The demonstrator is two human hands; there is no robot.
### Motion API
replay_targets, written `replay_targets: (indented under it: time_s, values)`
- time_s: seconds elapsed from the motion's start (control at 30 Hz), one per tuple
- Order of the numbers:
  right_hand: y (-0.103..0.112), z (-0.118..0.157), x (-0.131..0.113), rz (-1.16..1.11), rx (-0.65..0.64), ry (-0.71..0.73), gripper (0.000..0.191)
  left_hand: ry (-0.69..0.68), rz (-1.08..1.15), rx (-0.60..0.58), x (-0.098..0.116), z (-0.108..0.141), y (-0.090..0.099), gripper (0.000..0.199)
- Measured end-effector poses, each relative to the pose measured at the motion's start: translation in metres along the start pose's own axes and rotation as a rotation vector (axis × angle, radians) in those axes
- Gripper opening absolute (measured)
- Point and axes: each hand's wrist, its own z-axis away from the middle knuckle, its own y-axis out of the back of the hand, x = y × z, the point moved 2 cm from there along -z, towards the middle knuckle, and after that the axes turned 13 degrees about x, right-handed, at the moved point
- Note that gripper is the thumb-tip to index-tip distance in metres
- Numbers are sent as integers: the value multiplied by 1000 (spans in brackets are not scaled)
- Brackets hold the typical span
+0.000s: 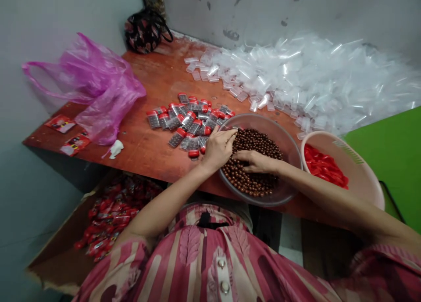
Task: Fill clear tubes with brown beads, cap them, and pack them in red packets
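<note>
A wide clear bowl (291,179) with many small brown balls (256,185) stands at the table's front edge. My left hand (219,148) is at the bowl's left rim, its fingers bent together and pointing over the balls; what they hold, if anything, is hidden. Lower and to the right, my right hand (255,161) reaches into the bowl, fingers apart and partly among the balls. Left of the bowl lies a loose pile of small filled clear containers with red caps (194,126).
Empty clear containers (289,78) are heaped at the back right. A pink basket (362,179) with red caps (324,166) adjoins the bowl. A pink plastic bag (105,82) lies left, a floral bag (143,32) behind. Below the table sits a box of red packets (112,214).
</note>
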Motion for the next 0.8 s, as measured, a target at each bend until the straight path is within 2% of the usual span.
replay_targets:
  time_s: [0.1, 0.23, 0.3, 0.37, 0.43, 0.5, 0.67, 0.8]
  values:
    - [13, 8, -3, -317, 179, -275, 44, -18, 12, 4, 1, -1, 0, 23]
    - [30, 20, -17, -661, 361, -440, 47, -32, 64, -18, 8, -2, 5, 28]
    - [37, 26, -22, -742, 457, -473, 48, -1, 121, -82, 14, -2, 6, 33]
    - [41, 31, -25, -809, 534, -486, 50, 89, 198, -198, 19, 0, 5, 38]
    - [43, 35, -27, -881, 581, -482, 50, 180, 299, -334, 23, 2, -1, 44]
    - [44, 37, -28, -948, 617, -471, 48, 236, 424, -421, 26, 4, -8, 46]
    - [42, 41, -28, -1054, 683, -483, 47, 366, 630, -418, 23, 8, -23, 47]
    - [36, 42, -29, -1031, 680, -481, 48, 384, 680, -434, 22, 9, -24, 45]
